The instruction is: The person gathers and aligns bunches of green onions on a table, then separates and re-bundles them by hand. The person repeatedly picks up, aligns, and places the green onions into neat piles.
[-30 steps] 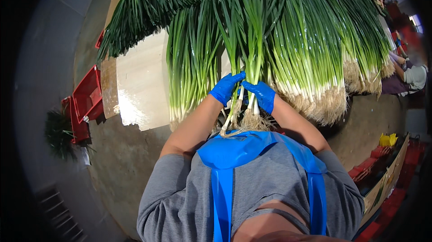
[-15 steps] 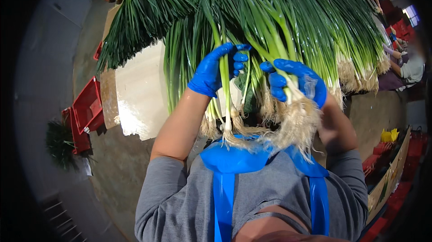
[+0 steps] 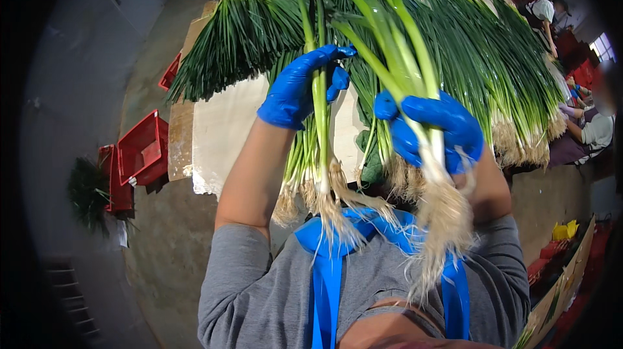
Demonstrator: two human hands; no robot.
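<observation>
Two blue-gloved hands hold green onions above the table. My left hand (image 3: 302,86) is closed around a thin bundle of green onions (image 3: 322,148), their pale roots hanging toward my apron. In my right hand (image 3: 448,125), the fingers wrap round the white lower stems of a thicker bunch of green onions (image 3: 402,50). The long roots of that bunch dangle below the hand, and its leaves spread away over the pile. Between and beneath my hands lie more loose green onions (image 3: 399,174) with their roots toward me.
Green onion heaps cover the table's right (image 3: 493,83) and far left (image 3: 240,44). A pale board (image 3: 227,128) shows at left. Red crates (image 3: 144,148) stand on the floor beyond it, near a heap of greens (image 3: 87,193). Other people (image 3: 597,132) work at the right and far side.
My right hand has come nearer with its bunch, whose roots now hang lower. My left hand still grips its stalks, slightly farther left. The view has shifted, showing more of the far side.
</observation>
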